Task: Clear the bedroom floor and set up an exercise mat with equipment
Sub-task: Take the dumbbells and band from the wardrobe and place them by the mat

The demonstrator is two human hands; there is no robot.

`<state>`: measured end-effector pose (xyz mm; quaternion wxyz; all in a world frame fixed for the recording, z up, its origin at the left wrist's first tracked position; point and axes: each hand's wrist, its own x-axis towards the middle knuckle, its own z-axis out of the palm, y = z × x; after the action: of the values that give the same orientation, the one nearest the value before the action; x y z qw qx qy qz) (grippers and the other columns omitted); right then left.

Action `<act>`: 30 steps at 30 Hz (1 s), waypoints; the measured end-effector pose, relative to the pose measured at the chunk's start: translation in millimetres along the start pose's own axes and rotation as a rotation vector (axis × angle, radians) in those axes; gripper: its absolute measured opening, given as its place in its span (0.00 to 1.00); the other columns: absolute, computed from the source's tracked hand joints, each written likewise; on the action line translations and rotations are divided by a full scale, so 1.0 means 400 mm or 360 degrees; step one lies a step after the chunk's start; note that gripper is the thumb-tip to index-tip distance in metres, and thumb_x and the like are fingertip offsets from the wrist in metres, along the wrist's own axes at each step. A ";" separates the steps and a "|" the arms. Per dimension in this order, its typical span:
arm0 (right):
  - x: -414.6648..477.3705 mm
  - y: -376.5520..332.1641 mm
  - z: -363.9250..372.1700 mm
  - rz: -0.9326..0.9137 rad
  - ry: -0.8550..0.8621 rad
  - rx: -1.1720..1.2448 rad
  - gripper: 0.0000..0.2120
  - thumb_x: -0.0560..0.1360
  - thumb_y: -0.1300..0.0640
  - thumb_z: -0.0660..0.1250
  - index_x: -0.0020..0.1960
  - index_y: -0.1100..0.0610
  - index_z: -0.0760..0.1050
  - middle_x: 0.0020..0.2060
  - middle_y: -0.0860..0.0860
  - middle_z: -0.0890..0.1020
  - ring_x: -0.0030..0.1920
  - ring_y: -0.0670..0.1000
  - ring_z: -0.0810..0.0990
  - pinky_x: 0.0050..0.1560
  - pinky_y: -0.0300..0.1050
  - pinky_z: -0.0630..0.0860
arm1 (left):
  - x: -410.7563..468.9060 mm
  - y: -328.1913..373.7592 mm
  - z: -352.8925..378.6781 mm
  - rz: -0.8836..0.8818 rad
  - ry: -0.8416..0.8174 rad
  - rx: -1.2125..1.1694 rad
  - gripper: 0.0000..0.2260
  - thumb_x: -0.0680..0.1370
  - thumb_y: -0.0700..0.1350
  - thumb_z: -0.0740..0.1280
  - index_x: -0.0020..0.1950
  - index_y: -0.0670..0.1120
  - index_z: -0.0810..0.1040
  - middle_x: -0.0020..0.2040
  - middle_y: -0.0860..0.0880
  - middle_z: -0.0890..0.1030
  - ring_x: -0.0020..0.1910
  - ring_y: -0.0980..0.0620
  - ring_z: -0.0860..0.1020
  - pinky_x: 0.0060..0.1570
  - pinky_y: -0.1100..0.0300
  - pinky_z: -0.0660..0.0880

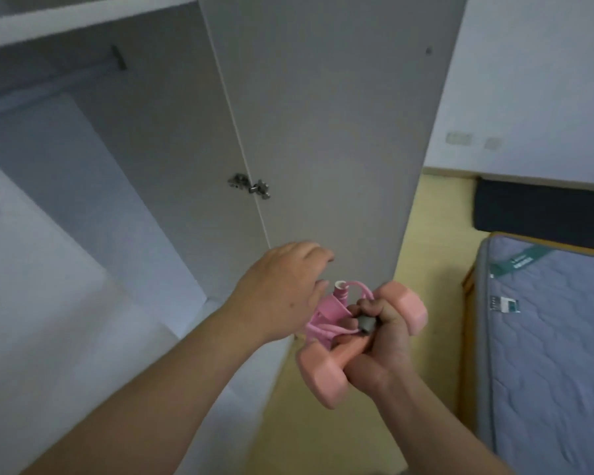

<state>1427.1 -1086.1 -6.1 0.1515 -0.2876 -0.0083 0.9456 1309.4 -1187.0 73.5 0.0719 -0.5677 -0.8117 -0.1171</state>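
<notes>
1. Step in hand, by the look of it: getting the exercise kit out of the wardrobe (pixel 66 269) on the left and over to the floor (pixel 422 255).
2. Bring the left hand (pixel 282 286) onto the loose pink skipping rope (pixel 326 313) and take it over fully, to spare the right a double load.
3. Gather the dangling loops before moving off; otherwise likely to snag on the dumbbell (pixel 319 375) or trail underfoot.
4. Keep the dumbbell level and close to the body; probably heavy and smooth, so apt to slip from a grip shared with a rope.
5. Mind the open wardrobe door (pixel 323 132) straight ahead and the bed (pixel 546 320) on the right when turning.
6. Left hand: fingers loosely spread and gently bent, holding nothing, tips just beside the rope's white-capped handle; cannot tell whether touching.
7. Right hand (pixel 381 344): wrapped tight round the dumbbell's bar, with rope strands and the rope's grey handle end pinched under the same fingers.
8. Place of the kit: in the air, near, right of centre, in front of the door's lower part and above the yellow floor; not yet set down, and no mat in view.
</notes>
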 end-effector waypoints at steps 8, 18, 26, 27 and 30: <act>-0.132 -0.223 -0.048 -0.0413 0.0031 0.0175 0.11 0.73 0.64 0.57 0.35 0.57 0.73 0.26 0.52 0.74 0.23 0.51 0.74 0.30 0.47 0.79 | 0.311 0.182 0.023 0.0616 0.0195 0.0321 0.16 0.72 0.38 0.69 0.59 0.44 0.79 0.56 0.44 0.81 0.56 0.42 0.79 0.55 0.46 0.77; -0.184 -0.472 -0.097 -0.0718 0.0022 0.0330 0.07 0.66 0.65 0.61 0.39 0.54 0.74 0.31 0.48 0.74 0.24 0.47 0.73 0.25 0.38 0.70 | 0.670 0.300 0.079 0.0449 -0.0289 0.1428 0.24 0.79 0.44 0.56 0.76 0.42 0.67 0.79 0.41 0.61 0.80 0.41 0.54 0.78 0.41 0.48; -0.187 -0.538 -0.096 -0.0622 0.0046 0.0325 0.06 0.70 0.64 0.60 0.38 0.55 0.74 0.29 0.49 0.75 0.23 0.46 0.71 0.25 0.36 0.66 | 0.732 0.238 0.095 0.0283 -0.0472 0.1777 0.17 0.78 0.47 0.58 0.64 0.48 0.79 0.64 0.46 0.79 0.68 0.44 0.71 0.78 0.40 0.46; -0.181 -0.541 -0.094 -0.0618 0.0051 0.0314 0.07 0.70 0.64 0.60 0.38 0.55 0.74 0.29 0.48 0.75 0.23 0.46 0.71 0.26 0.36 0.66 | 0.726 0.249 0.096 0.0278 -0.0428 0.1730 0.16 0.77 0.47 0.59 0.61 0.49 0.80 0.61 0.47 0.81 0.64 0.45 0.73 0.76 0.42 0.52; -0.162 -0.542 -0.083 -0.0585 0.0063 0.0252 0.08 0.71 0.63 0.60 0.36 0.55 0.74 0.29 0.48 0.74 0.24 0.46 0.71 0.29 0.37 0.63 | 0.700 0.289 0.087 0.0206 -0.0348 0.1530 0.10 0.75 0.43 0.62 0.51 0.50 0.81 0.51 0.50 0.83 0.54 0.48 0.78 0.57 0.52 0.68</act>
<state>1557.5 -900.5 23.4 0.3438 -0.2871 0.0167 0.8939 1322.0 -886.3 122.6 0.2471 -0.5285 -0.7397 0.3355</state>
